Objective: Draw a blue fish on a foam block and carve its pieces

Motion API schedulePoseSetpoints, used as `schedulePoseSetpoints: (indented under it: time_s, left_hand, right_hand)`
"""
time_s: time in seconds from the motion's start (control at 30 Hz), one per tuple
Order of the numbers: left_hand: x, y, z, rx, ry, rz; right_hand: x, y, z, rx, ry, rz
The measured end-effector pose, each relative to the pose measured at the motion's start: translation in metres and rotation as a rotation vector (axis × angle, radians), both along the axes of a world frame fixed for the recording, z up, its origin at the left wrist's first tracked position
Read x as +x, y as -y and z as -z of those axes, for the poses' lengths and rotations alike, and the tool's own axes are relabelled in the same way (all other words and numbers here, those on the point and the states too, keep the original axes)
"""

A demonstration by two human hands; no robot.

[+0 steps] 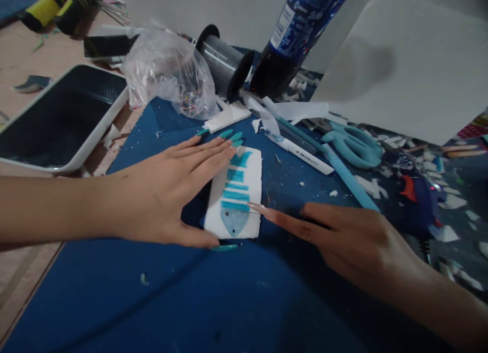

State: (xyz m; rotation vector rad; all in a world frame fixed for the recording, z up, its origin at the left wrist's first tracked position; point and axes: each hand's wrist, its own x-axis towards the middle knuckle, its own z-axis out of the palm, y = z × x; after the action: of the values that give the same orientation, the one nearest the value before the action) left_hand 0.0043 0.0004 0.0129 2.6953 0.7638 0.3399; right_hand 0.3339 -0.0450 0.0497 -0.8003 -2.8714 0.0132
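A white foam piece (pixel 254 175) with a blue fish skeleton (pixel 235 218) drawn on it lies on the blue board. My left hand (pixel 160 195), with long teal nails, lies stretched out along its left side. Its fingertips touch the top end, and the thumb is at the bottom corner. From the right, my right hand (pixel 339 241) reaches over the foam with its index finger extended, the pale nail just above the fish's head. Its other fingers are curled and the thumb is hidden. A thin dark line passes under the index nail; I cannot tell if the hand pinches it.
Behind the foam lie a white marker (pixel 301 153), blue-handled scissors (pixel 356 145) and a light blue stick (pixel 351 182). A ribbon spool (pixel 224 58), a plastic bag (pixel 168 70) and a dark bottle (pixel 284 53) stand farther back. A tray (pixel 72 162) sits left; foam scraps litter the right.
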Motion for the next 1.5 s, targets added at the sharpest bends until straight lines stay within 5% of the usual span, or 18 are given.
schedulePoseSetpoints:
  time_s: [0.2, 0.97, 1.5]
  left_hand:
    - [0.002, 0.000, -0.001, -0.010, -0.025, 0.001]
    - [0.002, -0.003, -0.001, -0.085, -0.027, -0.010]
    - [0.002, -0.003, 0.002, -0.049, 0.009, 0.002]
  right_hand:
    - [0.004, 0.006, -0.001, -0.004, 0.021, 0.071]
    - [-0.026, -0.002, -0.005, 0.086, 0.013, -0.011]
    - [-0.049, -0.003, -0.047, 0.086, 0.272, -0.025]
